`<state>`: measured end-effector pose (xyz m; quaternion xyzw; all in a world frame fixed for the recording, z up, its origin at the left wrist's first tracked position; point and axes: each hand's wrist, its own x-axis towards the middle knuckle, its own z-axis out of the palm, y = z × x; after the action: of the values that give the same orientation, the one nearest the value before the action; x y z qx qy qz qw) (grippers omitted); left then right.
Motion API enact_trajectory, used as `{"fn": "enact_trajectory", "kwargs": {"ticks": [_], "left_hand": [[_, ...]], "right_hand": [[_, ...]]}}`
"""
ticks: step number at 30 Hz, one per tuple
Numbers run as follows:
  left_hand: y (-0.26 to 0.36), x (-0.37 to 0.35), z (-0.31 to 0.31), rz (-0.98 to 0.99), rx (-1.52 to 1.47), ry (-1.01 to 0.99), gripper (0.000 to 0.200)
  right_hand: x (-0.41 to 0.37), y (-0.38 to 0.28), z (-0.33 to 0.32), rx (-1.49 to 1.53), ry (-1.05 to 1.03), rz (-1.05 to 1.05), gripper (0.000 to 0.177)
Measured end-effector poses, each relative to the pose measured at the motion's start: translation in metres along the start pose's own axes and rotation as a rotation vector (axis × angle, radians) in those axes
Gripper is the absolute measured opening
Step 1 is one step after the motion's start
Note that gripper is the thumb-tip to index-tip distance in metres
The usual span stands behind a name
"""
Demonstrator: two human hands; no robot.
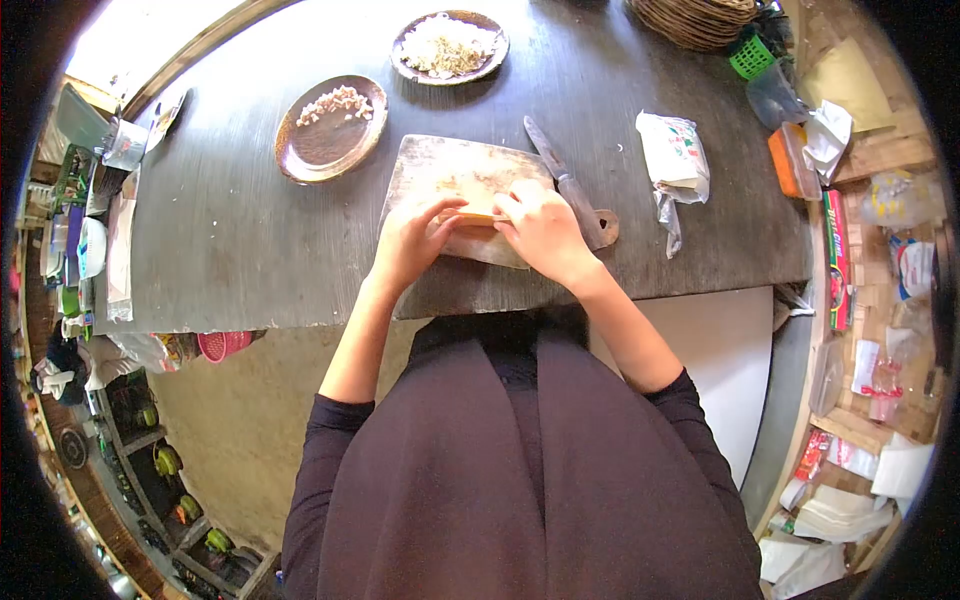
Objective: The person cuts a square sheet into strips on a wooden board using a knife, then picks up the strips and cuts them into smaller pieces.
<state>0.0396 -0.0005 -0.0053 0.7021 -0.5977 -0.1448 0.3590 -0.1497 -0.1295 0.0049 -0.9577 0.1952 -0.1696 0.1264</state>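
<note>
A worn wooden cutting board (430,165) lies near the table's front edge. Over its front part, my left hand (415,238) and my right hand (540,228) pinch the two ends of a thin orange-brown strip (477,220), with fingers curled. What exactly the strip is cannot be made out. A knife (563,180) rests along the board's right side, blade pointing away from me, beside the board's round handle end (606,228).
On the dark table (240,230), a brown plate (330,150) holds small pinkish pieces, and a second plate (402,68) holds pale shreds. A white plastic packet (673,155) lies right. Farther right are a green basket (750,58) and an orange container (788,165).
</note>
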Motion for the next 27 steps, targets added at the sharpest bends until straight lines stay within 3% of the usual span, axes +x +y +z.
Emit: {"fn": "enact_trajectory", "kwargs": {"ticks": [10, 14, 16, 17, 19, 21, 23, 27], "left_hand": [[0.001, -0.001, 0.016, -0.077, -0.065, -0.145, 0.029], [0.006, 0.006, 0.018, -0.017, -0.145, -0.115, 0.029], [0.015, 0.010, 0.006, -0.206, -0.305, -0.143, 0.031], [0.012, 0.011, 0.005, -0.204, -0.302, -0.143, 0.031], [0.004, 0.011, 0.001, -0.146, -0.507, 0.002, 0.037], [0.019, 0.018, -0.010, -0.191, -0.844, 0.056, 0.046], [0.035, 0.022, -0.007, -0.234, -0.965, 0.197, 0.046], [0.036, 0.019, 0.012, -0.232, -1.034, 0.250, 0.041]], "right_hand": [[-0.007, -0.001, -0.003, 0.051, -0.049, 0.040, 0.025], [-0.004, 0.001, 0.006, 0.136, 0.002, 0.061, 0.022], [-0.005, 0.003, 0.007, 0.179, 0.007, 0.081, 0.022], [-0.007, 0.003, 0.007, 0.234, 0.072, 0.072, 0.022], [-0.009, 0.002, 0.006, 0.292, 0.140, 0.063, 0.021], [-0.006, -0.002, 0.000, 0.593, 0.062, 0.255, 0.021], [-0.001, -0.007, 0.001, 0.661, 0.123, 0.237, 0.019], [0.007, -0.013, 0.004, 0.806, 0.152, 0.223, 0.018]]}}
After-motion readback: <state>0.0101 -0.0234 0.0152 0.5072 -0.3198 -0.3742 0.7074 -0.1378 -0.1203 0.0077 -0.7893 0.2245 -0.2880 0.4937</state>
